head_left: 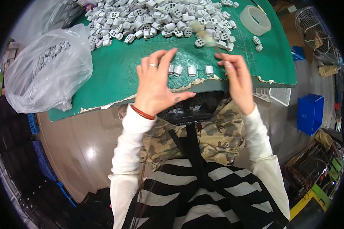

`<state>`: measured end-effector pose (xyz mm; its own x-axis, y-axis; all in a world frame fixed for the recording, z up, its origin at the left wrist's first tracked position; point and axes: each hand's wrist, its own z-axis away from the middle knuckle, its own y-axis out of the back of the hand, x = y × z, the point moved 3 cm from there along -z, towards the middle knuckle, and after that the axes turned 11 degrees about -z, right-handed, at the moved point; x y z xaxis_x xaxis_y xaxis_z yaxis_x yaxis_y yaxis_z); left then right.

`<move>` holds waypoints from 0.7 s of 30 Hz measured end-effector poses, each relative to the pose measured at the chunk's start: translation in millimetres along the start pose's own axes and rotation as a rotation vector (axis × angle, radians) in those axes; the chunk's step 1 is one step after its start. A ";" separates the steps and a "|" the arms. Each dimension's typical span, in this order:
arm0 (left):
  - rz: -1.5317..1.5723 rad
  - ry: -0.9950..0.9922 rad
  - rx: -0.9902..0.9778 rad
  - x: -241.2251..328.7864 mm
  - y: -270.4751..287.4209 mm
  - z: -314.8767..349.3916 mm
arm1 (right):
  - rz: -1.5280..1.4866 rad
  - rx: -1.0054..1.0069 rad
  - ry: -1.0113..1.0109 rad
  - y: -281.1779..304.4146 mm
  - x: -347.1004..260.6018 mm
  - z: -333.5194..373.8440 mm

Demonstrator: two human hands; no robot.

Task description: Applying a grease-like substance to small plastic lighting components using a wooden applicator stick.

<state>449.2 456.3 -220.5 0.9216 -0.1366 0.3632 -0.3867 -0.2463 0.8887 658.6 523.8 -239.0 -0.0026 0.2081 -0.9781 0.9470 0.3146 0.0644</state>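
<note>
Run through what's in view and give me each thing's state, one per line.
Left hand: open, thumb apart from fingers
Right hand: seemingly pinching a blurred thin object
Gray piece row: unevenly spaced
Gray piece pile: loosely heaped
Plastic bag: crumpled, holding pieces
Tape roll: lying flat
Green covering: frayed edge

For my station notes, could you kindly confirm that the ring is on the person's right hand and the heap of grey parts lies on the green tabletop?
Not quite: the head view shows the ring on the left hand instead. The heap of grey parts does lie on the green tabletop.
</note>
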 end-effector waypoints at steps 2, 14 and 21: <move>-0.023 -0.004 -0.006 12.4 -7.9 1.1 | 0.119 -0.016 0.013 -20.3 -1.6 0.2; 0.076 0.058 0.174 33.0 -20.4 51.1 | -0.011 0.018 0.091 -46.7 -3.7 56.9; 0.143 0.095 0.207 31.9 -17.3 46.8 | -0.009 0.017 0.024 -44.7 -4.8 60.4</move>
<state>483.8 411.3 -237.4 0.8522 -0.0954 0.5144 -0.5024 -0.4236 0.7538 635.7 452.8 -249.2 -0.0191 0.2273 -0.9736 0.9521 0.3013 0.0517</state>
